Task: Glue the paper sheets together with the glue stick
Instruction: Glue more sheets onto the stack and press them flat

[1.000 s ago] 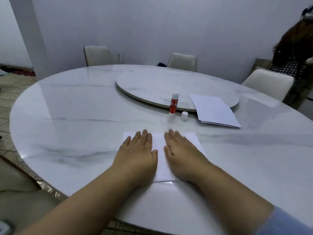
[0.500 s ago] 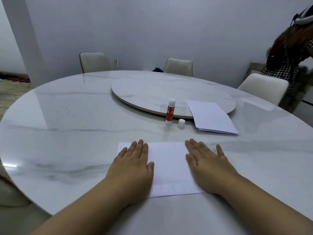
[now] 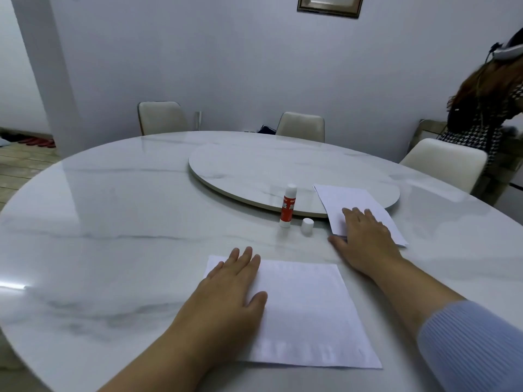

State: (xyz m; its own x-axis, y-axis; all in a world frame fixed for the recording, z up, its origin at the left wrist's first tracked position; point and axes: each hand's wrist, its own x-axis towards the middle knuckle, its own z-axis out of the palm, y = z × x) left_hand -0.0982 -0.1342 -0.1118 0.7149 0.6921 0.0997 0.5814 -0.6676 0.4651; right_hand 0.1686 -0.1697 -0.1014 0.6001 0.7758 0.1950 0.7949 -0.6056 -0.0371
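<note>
Marble-white round surface (image 3: 113, 222) carries everything. Half a second ago both hands pressed the near sheet (image 3: 305, 312); now the right hand (image 3: 365, 239) has reached out, fingers flat on the paper stack (image 3: 339, 199), likely fetching another sheet. Left hand (image 3: 229, 290) lies flat on the near sheet. Glue stick (image 3: 288, 206) stands uncapped beside its cap (image 3: 307, 226), just left of the stack, with open room around.

Left hand (image 3: 226, 290) flat on near sheet (image 3: 311, 312), right hand (image 3: 365, 239) on paper stack (image 3: 356, 202), uncapped glue stick (image 3: 288, 206) between
</note>
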